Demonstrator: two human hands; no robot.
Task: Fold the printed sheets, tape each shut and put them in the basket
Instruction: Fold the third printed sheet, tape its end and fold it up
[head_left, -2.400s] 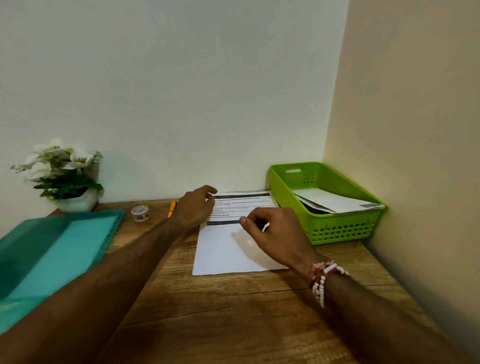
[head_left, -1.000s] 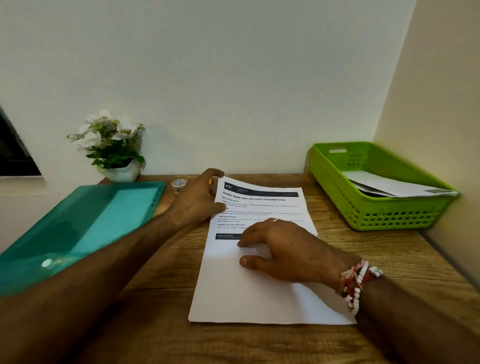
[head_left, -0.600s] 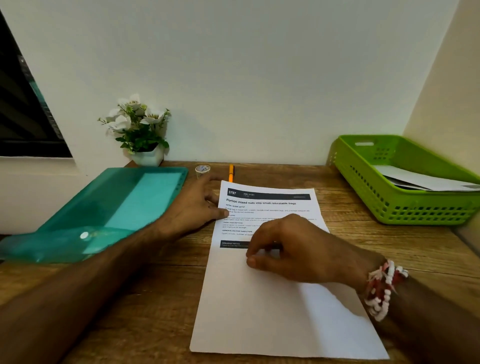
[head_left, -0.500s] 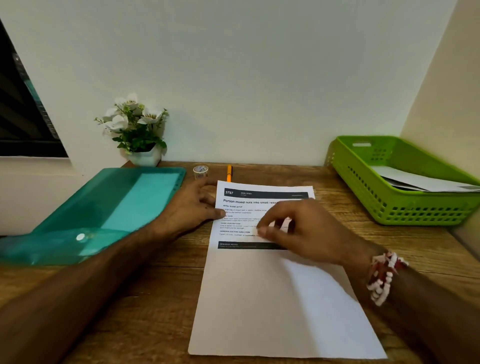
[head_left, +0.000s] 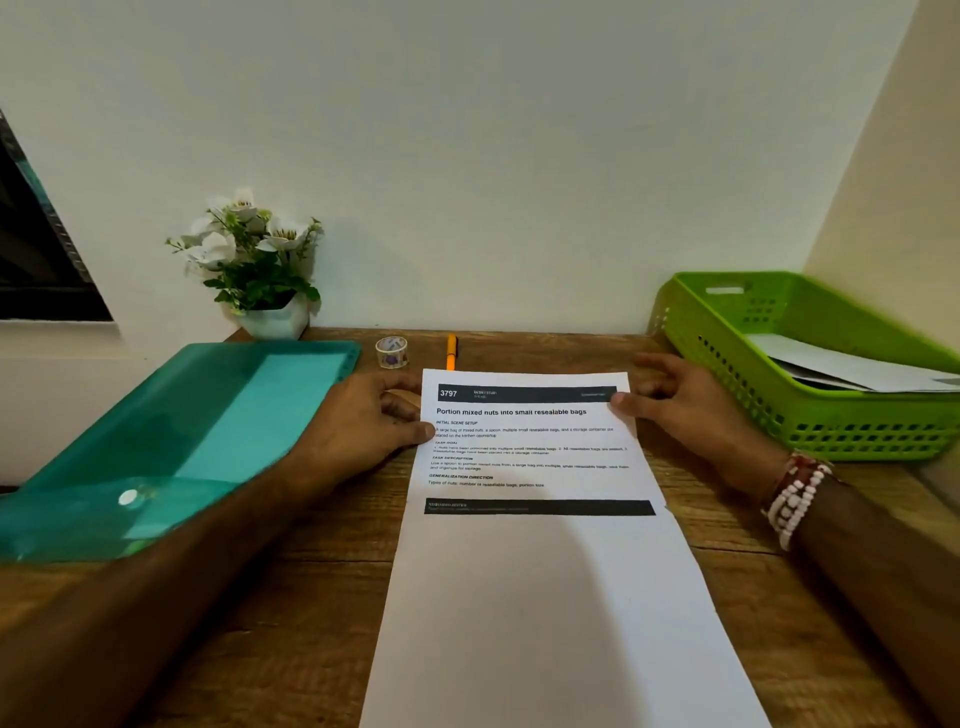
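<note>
A printed sheet (head_left: 540, 571) is lying flat and unfolded on the wooden table (head_left: 322, 571), its long side running away from the person and its printed half at the far end. The left hand (head_left: 363, 431) is resting on the table against the sheet's left edge near the far corner, its thumb tip and forefinger touching that edge and the other fingers loosely curled; whether it is actually gripping the paper I cannot tell. The right hand (head_left: 685, 410), with a beaded bracelet (head_left: 795, 493) at the wrist, is pinching the far right corner, its thumb pressing down on the dark header bar and its fingers curling at the edge just beyond. A green basket (head_left: 831, 431) is sitting at the right against the wall, holding folded papers (head_left: 841, 366). Just past the sheet's far edge a roll of tape (head_left: 391, 352) is standing beside an orange pen (head_left: 451, 352). A teal folder (head_left: 171, 441) is lying to the left, partly under the left forearm, and a potted plant (head_left: 260, 265) with white flowers is standing behind it by the wall.
</note>
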